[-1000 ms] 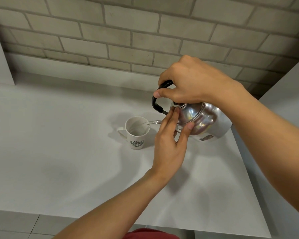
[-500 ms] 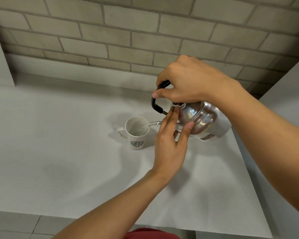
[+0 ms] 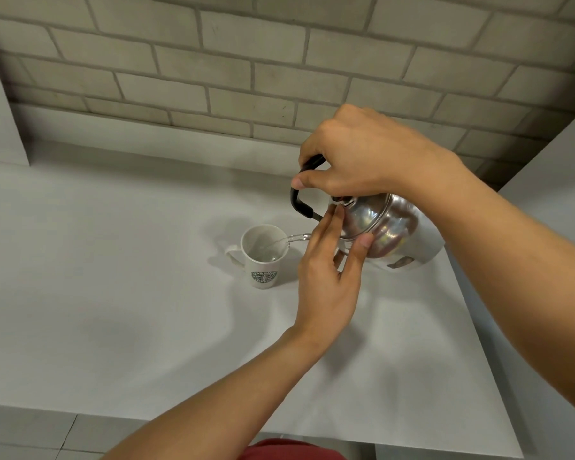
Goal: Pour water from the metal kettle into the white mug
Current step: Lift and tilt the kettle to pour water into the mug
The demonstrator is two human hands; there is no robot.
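Right hand (image 3: 362, 157) is wrapped tight around the black handle (image 3: 299, 202) of the metal kettle (image 3: 392, 230), holding it off the bench (image 3: 113, 293) and tipped hard toward the left, spout (image 3: 297, 237) down. Kettle sits over the right half of the bench, closer to the back edge than the front.

Left hand (image 3: 327, 277) is up against the kettle lid (image 3: 362, 217): fingers (image 3: 326, 230) laid flat along its left side, thumb pressed on the lower rim. It braces the lid, not curled around anything (hand is spread, palm facing the kettle).

White mug (image 3: 263, 257) stands upright on the bench just left of the kettle, roughly mid-bench, handle pointing left, green round logo facing the front edge. Spout tip reaches the mug's right rim; a thin clear stream runs from it into the cup. Some water is visible at the bottom, level hard to judge.

Brick wall (image 3: 213, 61) runs behind the back edge. Bench is otherwise bare around the mug. Red fabric (image 3: 289, 449) shows at the near edge, bottom of view.
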